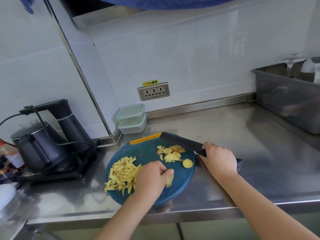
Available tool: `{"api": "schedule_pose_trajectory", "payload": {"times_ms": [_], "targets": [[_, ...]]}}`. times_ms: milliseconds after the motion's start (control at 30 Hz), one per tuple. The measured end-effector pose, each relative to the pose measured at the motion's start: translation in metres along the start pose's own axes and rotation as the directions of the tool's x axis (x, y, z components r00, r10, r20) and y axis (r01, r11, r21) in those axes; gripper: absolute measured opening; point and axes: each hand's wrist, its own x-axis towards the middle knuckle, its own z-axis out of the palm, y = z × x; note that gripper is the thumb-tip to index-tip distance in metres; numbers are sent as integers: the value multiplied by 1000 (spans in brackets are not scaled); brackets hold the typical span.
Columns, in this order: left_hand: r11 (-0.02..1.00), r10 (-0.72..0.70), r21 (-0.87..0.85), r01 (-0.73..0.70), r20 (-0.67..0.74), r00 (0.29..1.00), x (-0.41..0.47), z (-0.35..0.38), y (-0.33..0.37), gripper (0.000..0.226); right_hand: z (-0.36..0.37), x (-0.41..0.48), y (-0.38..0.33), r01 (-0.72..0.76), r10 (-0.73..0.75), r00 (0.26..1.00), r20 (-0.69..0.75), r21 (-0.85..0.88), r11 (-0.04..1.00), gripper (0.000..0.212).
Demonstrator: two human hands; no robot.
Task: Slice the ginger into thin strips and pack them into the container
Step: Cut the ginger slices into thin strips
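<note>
surface: stainless steel counter against a white tiled wall, triple socket set low in the tiles.
board: round blue cutting board with a yellow grip, flat near the counter's front edge.
ginger strips: loose pile on the board's left half, touching the left hand.
ginger slices: small overlapping heap on the board's far right part; one round slice lies apart, near the right rim.
left hand: palm down over the board, fingers curled, thumb and fingertips pinching a ginger piece.
right hand: fingers wrapped round the handle of a black knife; blade lies over the board's far right rim, behind the slices; contact with the board cannot be told.
containers: two, lidded, stacked in the wall corner, well apart from the ginger.
other: black kettle at left; grey tub at right.
</note>
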Motion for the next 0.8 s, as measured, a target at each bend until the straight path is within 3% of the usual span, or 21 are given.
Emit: {"api": "schedule_pose_trajectory", "payload": {"times_ms": [133, 267, 400, 633, 800], "targets": [[996, 82, -21, -82, 22, 996, 30, -14, -6, 17, -1, 1, 0, -19, 19, 1000, -5, -4, 1000, 26], [982, 187, -60, -179, 174, 967, 50, -10, -5, 33, -2, 2, 0, -21, 21, 1000, -5, -16, 1000, 28], [978, 209, -63, -200, 222, 952, 59, -3, -3, 32, 0, 2, 1, -19, 19, 1000, 5, -20, 1000, 28], [981, 90, -187, -54, 186, 978, 69, -1, -13, 17, 6, 6, 2, 9, -9, 1000, -5, -6, 1000, 30], [929, -8, -357, 97, 243, 970, 76, -8, -11, 41, 7, 7, 3, 21, -21, 1000, -10, -6, 1000, 31]]}}
